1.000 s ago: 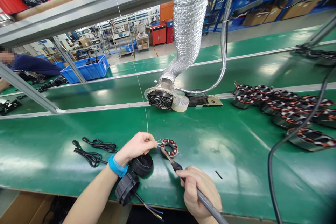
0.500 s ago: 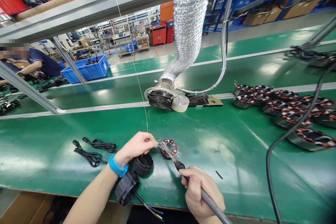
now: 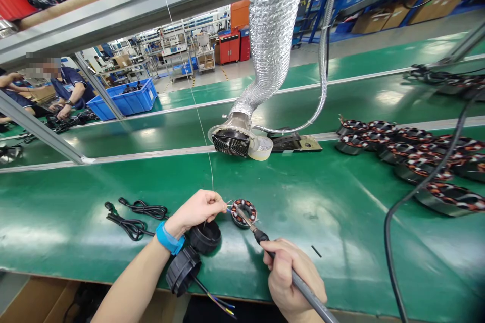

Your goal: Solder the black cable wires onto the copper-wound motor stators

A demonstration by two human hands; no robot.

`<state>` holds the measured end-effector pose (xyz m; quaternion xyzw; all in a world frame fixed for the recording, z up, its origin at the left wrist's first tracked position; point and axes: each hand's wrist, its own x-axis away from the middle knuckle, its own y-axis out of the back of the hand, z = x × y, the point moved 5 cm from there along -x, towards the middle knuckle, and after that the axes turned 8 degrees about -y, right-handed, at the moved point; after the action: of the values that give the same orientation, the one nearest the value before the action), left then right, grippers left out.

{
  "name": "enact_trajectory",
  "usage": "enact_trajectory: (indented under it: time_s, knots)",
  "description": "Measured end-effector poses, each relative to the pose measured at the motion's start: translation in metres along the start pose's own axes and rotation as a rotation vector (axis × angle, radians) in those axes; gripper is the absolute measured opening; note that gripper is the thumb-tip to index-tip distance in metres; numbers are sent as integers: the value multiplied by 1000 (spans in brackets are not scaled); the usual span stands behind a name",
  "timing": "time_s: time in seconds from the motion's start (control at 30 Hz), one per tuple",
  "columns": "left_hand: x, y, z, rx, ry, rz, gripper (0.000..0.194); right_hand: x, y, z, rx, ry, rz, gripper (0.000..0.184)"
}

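Note:
My right hand (image 3: pixel 293 277) is closed around the handle of a soldering iron (image 3: pixel 261 236). Its metal tip reaches over the near left rim of a ring-shaped motor stator (image 3: pixel 248 207) with copper windings, lying on the green bench. My left hand (image 3: pixel 206 208), with a blue band at the wrist, pinches thin wires (image 3: pixel 229 207) at the stator's left side. A thin solder wire (image 3: pixel 211 171) hangs from above down to that hand. Below it lie two black round housings (image 3: pixel 204 237), one with a cable whose coloured ends are bare of sheath.
Coiled black cables (image 3: pixel 140 217) lie to the left. A fan (image 3: pixel 231 144) on a foil duct (image 3: pixel 273 35) and a tape roll (image 3: pixel 260 149) stand behind the stator. More stators (image 3: pixel 420 154) cluster at right, crossed by a black cable (image 3: pixel 390 242). Co-workers (image 3: pixel 70 88) work at far left.
The iron and my right hand have shifted slightly right. Smoke over the stator half a second ago has thinned. My left hand stays put. A co-worker at far left has become more visible.

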<state>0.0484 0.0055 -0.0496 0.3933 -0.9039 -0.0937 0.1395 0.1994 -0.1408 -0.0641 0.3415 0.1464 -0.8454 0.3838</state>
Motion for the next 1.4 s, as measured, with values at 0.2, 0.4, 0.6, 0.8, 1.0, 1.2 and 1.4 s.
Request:
enact_trajectory:
  time_s: [0.2,0.4,0.6,0.8,1.0,1.2,1.4]
  knots:
    - [-1,1,2,15,-1,13,29,-5,-2,2,79,-35,12,23]
    - [0,0,3,69,-1,27,38,-8,-7,-3,134,-77,43,19]
    - [2,10,8,234,73,138,46,-12,-5,-5,153,-43,19,18]
    - [5,23,7,163,100,163,39,-16,-4,-4,153,9,-2,19]
    - [-1,6,7,106,118,75,46,-17,-4,-1,136,21,13,19]
    - [-1,-2,2,88,129,105,47,-17,-3,0,122,25,16,19]
    - [4,13,4,117,105,-30,41,-16,-2,-2,86,2,20,20]
